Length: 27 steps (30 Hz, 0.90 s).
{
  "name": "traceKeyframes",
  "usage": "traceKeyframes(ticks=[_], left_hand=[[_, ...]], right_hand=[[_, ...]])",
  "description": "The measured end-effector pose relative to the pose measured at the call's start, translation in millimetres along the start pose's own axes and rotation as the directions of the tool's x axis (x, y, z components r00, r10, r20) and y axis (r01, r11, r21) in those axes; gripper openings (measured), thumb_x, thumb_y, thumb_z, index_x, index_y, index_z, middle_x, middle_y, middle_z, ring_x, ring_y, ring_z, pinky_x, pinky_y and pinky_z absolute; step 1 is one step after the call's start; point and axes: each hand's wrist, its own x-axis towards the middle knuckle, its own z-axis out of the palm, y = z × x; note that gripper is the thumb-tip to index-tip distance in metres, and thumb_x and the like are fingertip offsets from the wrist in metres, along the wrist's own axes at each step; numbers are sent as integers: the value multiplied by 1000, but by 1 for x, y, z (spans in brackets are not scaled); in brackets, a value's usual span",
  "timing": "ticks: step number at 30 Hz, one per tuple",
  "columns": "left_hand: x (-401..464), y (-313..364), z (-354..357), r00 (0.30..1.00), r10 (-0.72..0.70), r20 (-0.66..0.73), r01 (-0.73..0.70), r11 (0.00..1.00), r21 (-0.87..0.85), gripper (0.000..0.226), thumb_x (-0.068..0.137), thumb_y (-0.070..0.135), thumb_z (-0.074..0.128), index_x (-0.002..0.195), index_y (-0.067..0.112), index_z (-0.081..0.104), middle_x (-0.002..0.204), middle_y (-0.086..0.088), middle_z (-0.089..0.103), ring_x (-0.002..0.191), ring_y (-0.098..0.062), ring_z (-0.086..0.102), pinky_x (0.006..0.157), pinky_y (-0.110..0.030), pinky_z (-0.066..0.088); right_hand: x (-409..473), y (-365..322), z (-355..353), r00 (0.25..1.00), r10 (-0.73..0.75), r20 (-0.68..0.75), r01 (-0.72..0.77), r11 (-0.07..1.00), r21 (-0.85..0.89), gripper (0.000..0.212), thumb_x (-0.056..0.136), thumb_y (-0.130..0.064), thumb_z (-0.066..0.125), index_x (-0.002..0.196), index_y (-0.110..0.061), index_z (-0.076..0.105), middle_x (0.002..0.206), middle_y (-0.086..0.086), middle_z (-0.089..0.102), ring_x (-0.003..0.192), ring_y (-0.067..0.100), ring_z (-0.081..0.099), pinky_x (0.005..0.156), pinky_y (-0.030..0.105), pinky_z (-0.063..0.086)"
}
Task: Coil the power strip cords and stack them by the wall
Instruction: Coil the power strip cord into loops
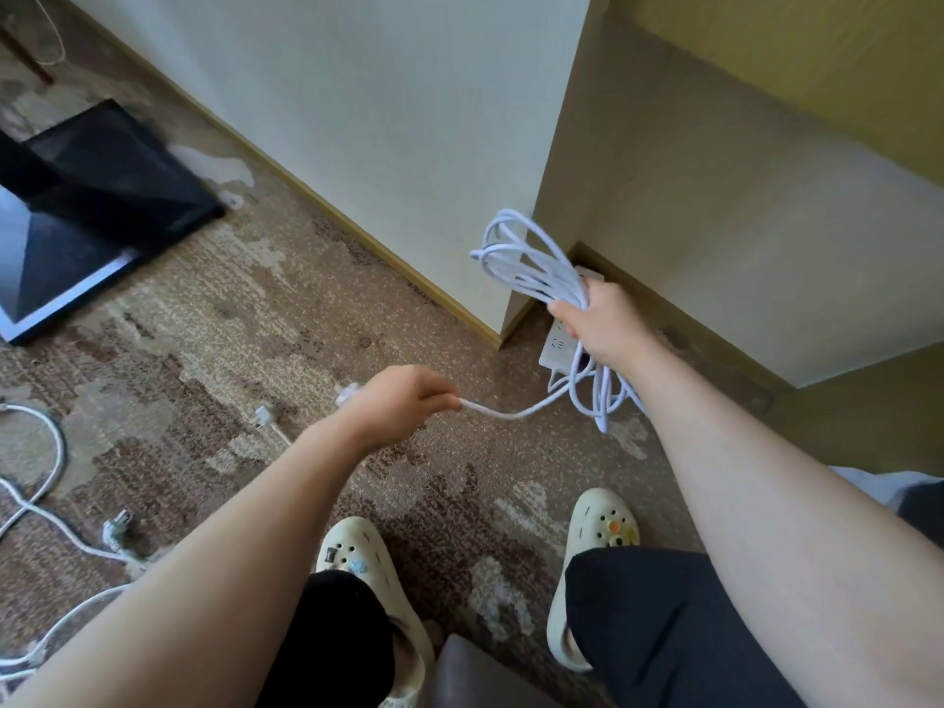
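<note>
My right hand (605, 321) grips a bundle of white cord loops (531, 263), held up in front of the wall corner. Loops also hang below the hand. The white power strip body (559, 350) shows just under my right hand, partly hidden by it. From the bundle a short stretch of cord (516, 412) runs left to my left hand (396, 401), which grips the cord's end. The plug (345, 393) sticks out at the far side of that fist.
More white cords (41, 498) lie loose on the patterned carpet at the left, with plugs (268, 419) (116, 526) beside them. A black stand base (87, 206) sits at the upper left. A beige cabinet (715, 206) stands to the right of the white wall (383, 120).
</note>
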Motion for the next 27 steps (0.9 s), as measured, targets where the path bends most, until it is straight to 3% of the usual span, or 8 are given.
traceKeyframes(ticks=[3, 5, 7, 12, 17, 20, 23, 27], left_hand=[[9, 37, 15, 986, 165, -28, -162, 984, 70, 19, 93, 36, 58, 94, 23, 71, 76, 14, 57, 70, -9, 55, 60, -22, 39], [14, 53, 23, 969, 217, -121, -213, 976, 50, 19, 92, 35, 60, 91, 19, 71, 82, 7, 61, 76, -14, 58, 69, -31, 46], [18, 63, 28, 956, 182, -228, -179, 983, 35, 19, 88, 37, 64, 85, 19, 70, 84, 4, 63, 78, -16, 59, 71, -36, 49], [21, 66, 32, 903, 2, -429, 15, 999, 37, 36, 73, 54, 74, 70, 22, 57, 75, 8, 57, 67, -14, 55, 55, -31, 40], [24, 66, 28, 873, 14, -488, 11, 999, 48, 48, 64, 55, 80, 73, 18, 51, 72, 6, 53, 65, -18, 52, 61, -36, 43], [27, 65, 25, 873, 5, -487, -12, 1000, -11, 50, 62, 48, 84, 73, 17, 47, 67, 9, 50, 62, -17, 49, 57, -33, 37], [31, 58, 20, 880, -73, -469, -7, 986, -167, 42, 67, 40, 84, 69, 20, 47, 67, 6, 55, 60, -14, 50, 53, -27, 37], [36, 49, 12, 870, -119, -479, -3, 969, -246, 33, 72, 30, 83, 68, 16, 53, 67, 2, 59, 58, -10, 49, 53, -20, 37]], right_hand=[[-5, -10, 18, 993, -10, 116, 11, 1000, -7, 13, 94, -30, 61, 82, -28, 62, 60, -7, 60, 51, 6, 56, 54, 25, 43], [-10, -15, 28, 981, -14, 192, 11, 1000, 18, 15, 95, -28, 62, 80, -25, 62, 57, -7, 62, 48, 5, 58, 56, 28, 48], [-14, -18, 33, 971, -9, 238, -9, 997, 74, 14, 95, -24, 62, 81, -20, 62, 57, -5, 65, 48, 8, 61, 58, 29, 51], [-18, -15, 31, 958, 28, 285, -77, 984, 161, 11, 96, -27, 60, 90, -19, 65, 66, 0, 68, 57, 15, 64, 66, 37, 57], [-19, -10, 34, 929, 65, 364, -155, 963, 222, 15, 96, -28, 63, 97, -16, 71, 69, 5, 67, 56, 15, 65, 53, 27, 52], [-19, -8, 37, 915, 105, 390, -210, 948, 238, 27, 93, -32, 66, 103, -8, 72, 70, 11, 67, 59, 22, 64, 53, 31, 55], [-20, -6, 35, 907, 151, 393, -270, 925, 268, 34, 93, -36, 65, 94, -3, 71, 58, 7, 63, 51, 22, 62, 50, 30, 53], [-19, -3, 29, 906, 150, 396, -255, 940, 227, 49, 92, -51, 62, 55, -18, 66, 52, 4, 61, 47, 20, 60, 51, 27, 51]])
